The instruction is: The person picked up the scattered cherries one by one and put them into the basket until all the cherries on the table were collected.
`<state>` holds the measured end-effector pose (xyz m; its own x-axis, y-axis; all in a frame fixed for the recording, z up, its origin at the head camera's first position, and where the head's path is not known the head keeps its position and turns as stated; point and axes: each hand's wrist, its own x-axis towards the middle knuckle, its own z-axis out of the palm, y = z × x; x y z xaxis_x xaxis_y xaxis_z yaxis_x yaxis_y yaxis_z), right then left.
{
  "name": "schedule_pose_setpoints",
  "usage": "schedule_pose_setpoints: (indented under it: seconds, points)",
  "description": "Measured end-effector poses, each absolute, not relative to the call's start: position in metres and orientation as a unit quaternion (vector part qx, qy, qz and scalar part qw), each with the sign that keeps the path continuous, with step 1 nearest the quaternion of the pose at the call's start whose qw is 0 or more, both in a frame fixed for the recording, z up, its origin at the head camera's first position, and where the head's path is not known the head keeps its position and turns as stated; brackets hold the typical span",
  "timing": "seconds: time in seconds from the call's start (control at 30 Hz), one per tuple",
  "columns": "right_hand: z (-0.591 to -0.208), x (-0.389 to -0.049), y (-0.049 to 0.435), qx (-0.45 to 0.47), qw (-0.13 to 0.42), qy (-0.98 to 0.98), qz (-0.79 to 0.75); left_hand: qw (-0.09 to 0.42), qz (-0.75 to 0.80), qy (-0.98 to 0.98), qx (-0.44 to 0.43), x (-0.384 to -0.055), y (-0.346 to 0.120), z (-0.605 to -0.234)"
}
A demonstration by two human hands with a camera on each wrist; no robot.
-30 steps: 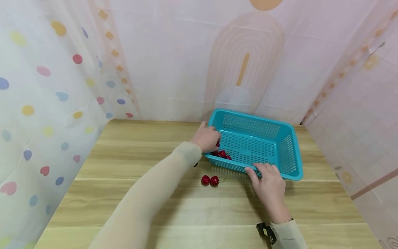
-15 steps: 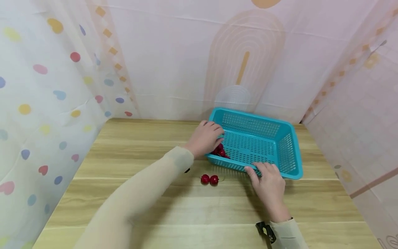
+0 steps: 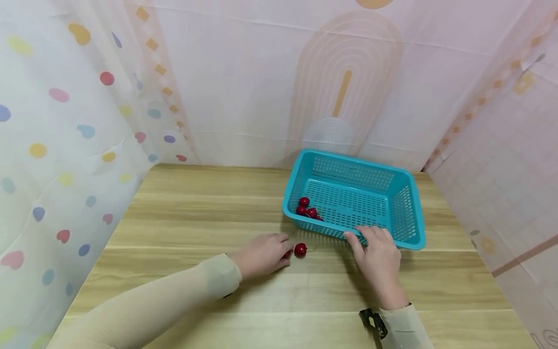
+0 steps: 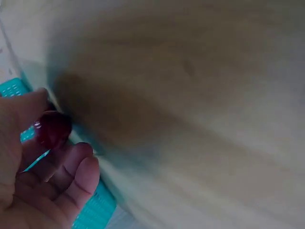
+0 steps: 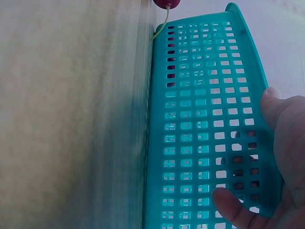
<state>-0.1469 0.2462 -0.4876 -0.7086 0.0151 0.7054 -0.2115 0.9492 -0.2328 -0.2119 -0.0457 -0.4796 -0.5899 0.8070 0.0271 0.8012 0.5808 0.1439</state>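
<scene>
My left hand [image 3: 263, 255] is low over the table, its fingers curled round a red cherry [image 3: 286, 254] that they mostly cover. In the left wrist view this cherry [image 4: 52, 130] sits between thumb and fingers. Just right of the fingertips lies a second cherry [image 3: 300, 250] with a thin stem. My right hand [image 3: 378, 266] grips the near rim of a turquoise plastic basket [image 3: 362, 167], one digit on its outer wall in the right wrist view. Several cherries [image 3: 303, 209] are gathered in the basket's near left corner.
The wooden table [image 3: 196, 208] ends at a patterned curtain [image 3: 235, 87] behind the basket. More curtain hangs along the left and right sides. A black strap [image 3: 374, 324] is at my right wrist.
My left hand has come out of the basket's left end, toward me and slightly left, down to the left one of the two table cherries. The right hand stays on the rim.
</scene>
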Motion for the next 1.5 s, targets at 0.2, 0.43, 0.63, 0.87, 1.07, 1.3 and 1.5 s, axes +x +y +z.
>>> schedule_pose_setpoints:
  seconds: [0.2,0.43,0.63,0.87,1.07,1.3,1.5]
  points:
    - [-0.489,-0.146,0.246,0.063,0.367,-0.916,0.152,0.002,0.111,0.869,0.482,-0.217,-0.053,-0.476]
    - [-0.488,-0.149,0.248,0.063,0.372,-0.915,0.142,-0.102,0.217,0.826,0.51,-0.239,-0.035,-0.418]
    - [-0.486,-0.148,0.246,0.051,0.338,-0.928,0.148,0.015,0.288,0.863,0.414,-0.271,0.01,-0.411]
    - [-0.489,-0.147,0.244,0.055,0.345,-0.925,0.149,0.155,0.228,0.878,0.39,-0.3,0.05,-0.43]
    - [-0.489,-0.146,0.246,0.055,0.36,-0.919,0.15,0.207,0.156,0.89,0.375,-0.315,0.064,-0.432]
    - [-0.489,-0.147,0.248,0.053,0.362,-0.918,0.15,0.153,0.143,0.903,0.374,-0.316,0.061,-0.431]
    - [-0.489,-0.148,0.249,0.06,0.375,-0.914,0.145,-0.085,0.137,0.847,0.506,-0.284,0.036,-0.411]
